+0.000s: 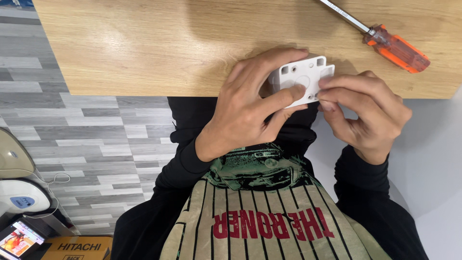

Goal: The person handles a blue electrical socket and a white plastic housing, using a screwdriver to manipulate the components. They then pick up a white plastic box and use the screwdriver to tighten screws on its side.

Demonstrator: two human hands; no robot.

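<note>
Left hand point(250, 108): closed around a white plastic plate point(302, 81), thumb pressed on its face near the round centre boss, fingers curled over the far edge.
Right hand point(365, 113): fingertips pinched narrow at the right near corner of the same plate; whether something small sits between them cannot be told.
White plastic plate: roughly square, with square cut-outs near its corners and a tab on the right side; held just above the near edge of the bench point(144, 48), in front of the body.
Progress, as a judgement: work at the plate's corner seems under way, not finished; no screw or second part visible on the plate.
Screwdriver point(385, 41): orange handle, steel shaft pointing far and left; lying on the bench, far right, well apart from both hands, untouched.
Containers: cardboard box point(77, 248) on the floor, near left; contents hidden.
Other: small screen point(19, 240) and pale devices point(21, 197) beside the box, near left.
</note>
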